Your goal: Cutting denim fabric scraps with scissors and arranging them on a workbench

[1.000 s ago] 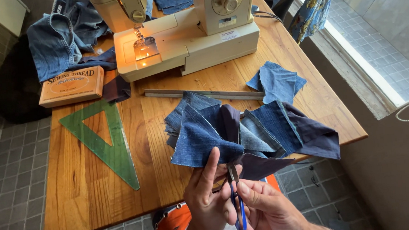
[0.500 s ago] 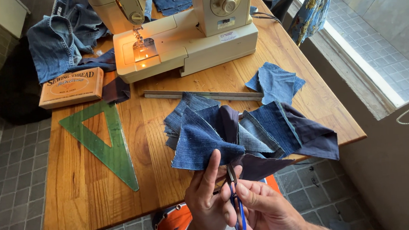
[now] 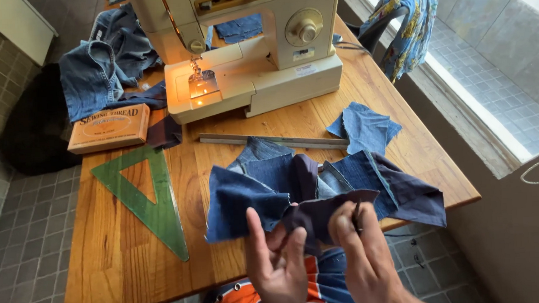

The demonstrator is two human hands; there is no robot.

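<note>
Hands work at the wooden table's (image 3: 133, 266) near edge: left hand (image 3: 278, 269) pinches the joined denim patches (image 3: 321, 189), right hand (image 3: 363, 252) grips a thin dark tool (image 3: 356, 218) against them.

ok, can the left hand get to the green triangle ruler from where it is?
Probably yes. The left hand pinches the denim patchwork at the table's near edge; the green triangle ruler lies flat just to its left on bare wood, nothing between them. It would have to let go of the fabric first.
</note>
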